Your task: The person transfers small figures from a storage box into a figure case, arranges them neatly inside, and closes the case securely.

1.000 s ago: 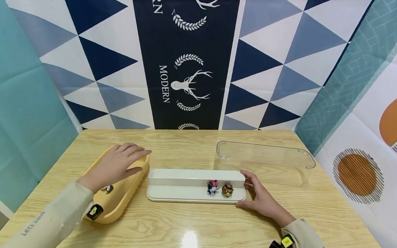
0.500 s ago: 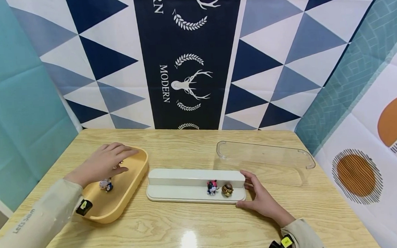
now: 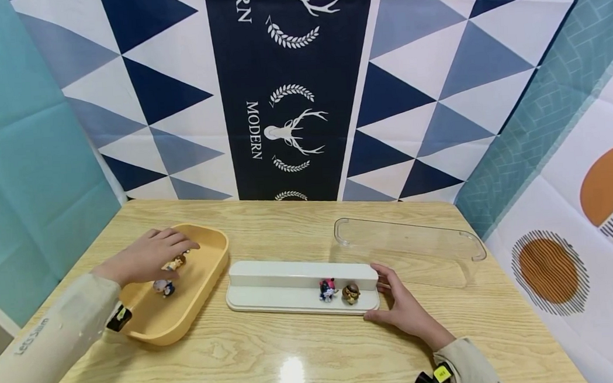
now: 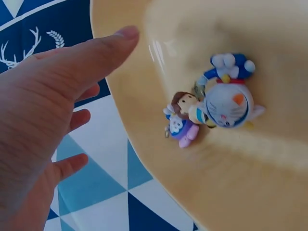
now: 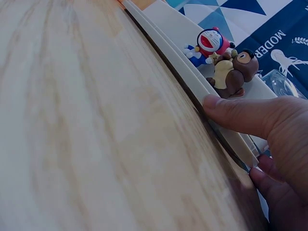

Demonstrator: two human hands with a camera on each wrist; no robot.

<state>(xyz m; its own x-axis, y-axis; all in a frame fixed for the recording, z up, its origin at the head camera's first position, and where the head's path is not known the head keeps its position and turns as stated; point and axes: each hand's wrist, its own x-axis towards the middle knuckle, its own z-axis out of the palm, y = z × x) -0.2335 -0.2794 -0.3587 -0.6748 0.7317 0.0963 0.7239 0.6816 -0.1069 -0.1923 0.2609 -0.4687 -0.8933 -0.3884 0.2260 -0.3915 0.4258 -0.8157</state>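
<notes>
My left hand (image 3: 144,259) hovers over a yellow tray (image 3: 158,317), its fingers extended and holding nothing. Inside the tray, a white-and-blue cat figurine (image 4: 227,103) lies beside a brown-haired figurine (image 4: 192,107) and a small purple-and-blue figurine (image 4: 185,131). The hand partly covers these figurines in the head view. With my right hand (image 3: 405,309) I grip the right end of a white stepped display base (image 3: 276,296), thumb on its front edge. On the base's lower step stand a red-and-blue figurine (image 5: 209,45) and a brown animal figurine (image 5: 236,72), side by side near the right end.
A clear plastic cover (image 3: 407,250) rests on the wooden table (image 3: 253,359) behind and to the right of the base. Patterned cloth (image 3: 287,128) hangs along the table's back edge.
My left hand has moved left and back across the yellow tray, uncovering figurines in it. The right hand and the display base have stayed in place.
</notes>
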